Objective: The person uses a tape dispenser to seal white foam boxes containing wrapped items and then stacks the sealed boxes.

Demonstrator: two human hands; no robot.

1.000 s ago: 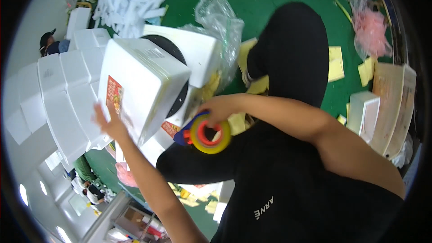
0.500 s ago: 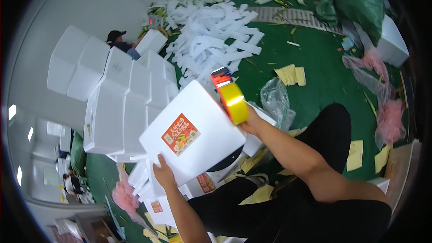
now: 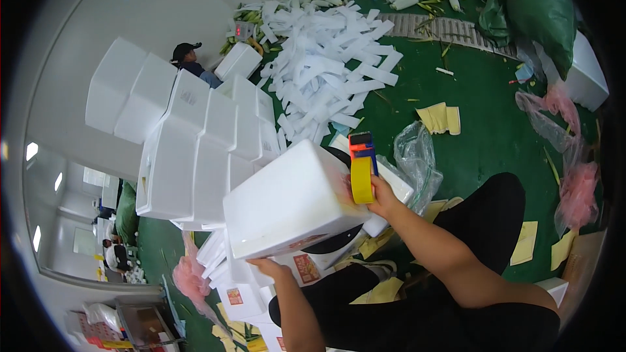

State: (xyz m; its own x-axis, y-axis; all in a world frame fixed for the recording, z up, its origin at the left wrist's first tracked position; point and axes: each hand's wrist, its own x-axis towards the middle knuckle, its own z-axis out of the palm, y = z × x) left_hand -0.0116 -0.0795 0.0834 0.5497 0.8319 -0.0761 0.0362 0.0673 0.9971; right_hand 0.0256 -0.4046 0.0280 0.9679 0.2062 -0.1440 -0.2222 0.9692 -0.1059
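- Right hand [image 3: 380, 197] is wrapped around a tape dispenser [image 3: 361, 168] with an orange head and a yellow roll, pressing it against the far upper edge of the white foam box [image 3: 290, 205].
- Left hand [image 3: 268, 266] props the box from beneath its near edge, fingers curled under it; how tightly they grip I cannot tell.
- Box is tilted in the air above the person's lap, with stacked foam boxes [image 3: 195, 150] just left of it.
- Beyond the box, a heap of white foam strips [image 3: 329, 72] covers the green floor [image 3: 482, 104]; a clear plastic bag [image 3: 417, 160] lies just right of it.
- Judging by the grip, taping the box shut is under way; the next move calls for drawing the dispenser along the seam while the lower hand steadies the box.
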